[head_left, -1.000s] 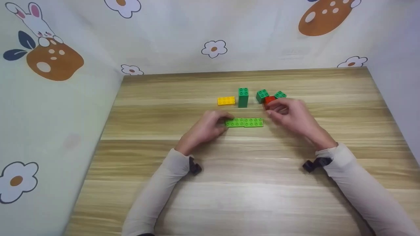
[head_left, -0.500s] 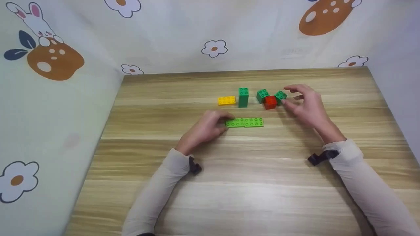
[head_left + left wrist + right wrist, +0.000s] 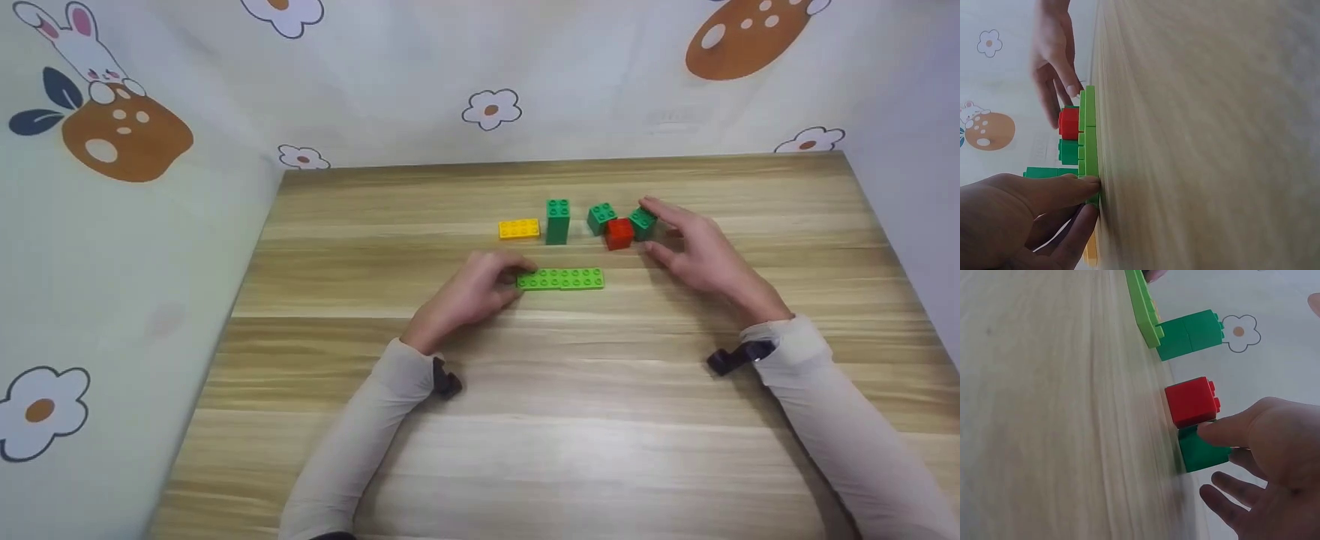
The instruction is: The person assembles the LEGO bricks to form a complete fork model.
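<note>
My left hand [image 3: 480, 289] pinches the left end of two flat light green bricks [image 3: 566, 279] lying end to end on the table. In the left wrist view, its thumb and finger [image 3: 1081, 230] meet around that end. My right hand [image 3: 701, 251] is at the rightmost small green brick [image 3: 643, 223], thumb in front and forefinger behind, fingers spread. In the right wrist view, the thumb overlaps this green brick [image 3: 1202, 450], while the other fingers stand apart. A red brick [image 3: 619, 234] sits against its left side.
Another small green brick [image 3: 601, 218] stands behind the red one. Further left are a tall green stack of bricks [image 3: 557, 223] and a flat yellow brick [image 3: 519, 229]. A patterned cloth wall [image 3: 405, 97] borders the wooden table [image 3: 525, 450] at the back and left.
My right hand has moved right, away from the red brick, and then in around the rightmost green brick. The two light green bricks now line up evenly; my left hand has stayed put.
</note>
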`<move>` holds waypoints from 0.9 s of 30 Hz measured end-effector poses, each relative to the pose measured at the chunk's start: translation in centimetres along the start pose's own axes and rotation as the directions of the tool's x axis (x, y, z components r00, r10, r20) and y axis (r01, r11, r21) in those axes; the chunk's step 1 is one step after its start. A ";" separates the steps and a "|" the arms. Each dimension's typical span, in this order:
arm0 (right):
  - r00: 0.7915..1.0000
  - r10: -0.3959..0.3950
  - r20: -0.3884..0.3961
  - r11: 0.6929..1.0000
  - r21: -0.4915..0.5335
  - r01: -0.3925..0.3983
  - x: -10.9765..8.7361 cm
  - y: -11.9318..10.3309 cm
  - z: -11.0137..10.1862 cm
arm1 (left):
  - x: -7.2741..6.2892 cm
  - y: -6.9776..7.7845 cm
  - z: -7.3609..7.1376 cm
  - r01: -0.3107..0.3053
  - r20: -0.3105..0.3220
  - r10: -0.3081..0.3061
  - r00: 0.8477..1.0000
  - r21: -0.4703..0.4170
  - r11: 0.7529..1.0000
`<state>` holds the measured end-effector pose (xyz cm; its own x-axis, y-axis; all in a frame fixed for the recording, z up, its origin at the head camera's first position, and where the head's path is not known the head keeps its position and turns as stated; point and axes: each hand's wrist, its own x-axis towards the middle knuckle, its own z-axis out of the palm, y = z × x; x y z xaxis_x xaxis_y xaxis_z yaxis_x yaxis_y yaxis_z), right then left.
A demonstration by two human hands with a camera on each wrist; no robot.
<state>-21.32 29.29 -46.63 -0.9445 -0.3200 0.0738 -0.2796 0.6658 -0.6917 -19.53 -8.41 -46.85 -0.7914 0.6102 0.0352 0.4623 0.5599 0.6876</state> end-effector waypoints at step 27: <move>0.980 0.128 -0.151 0.981 0.163 -0.103 0.0 -0.6 -0.7 | -0.1 -0.1 -0.1 -0.012 -0.005 0.012 1.000 -0.022 1.000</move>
<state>-21.29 29.31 -45.68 -0.9876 -0.1267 0.0928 -0.1494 0.5763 -0.8035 -19.57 -8.56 -46.89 -0.7879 0.6140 0.0473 0.4630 0.5401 0.7028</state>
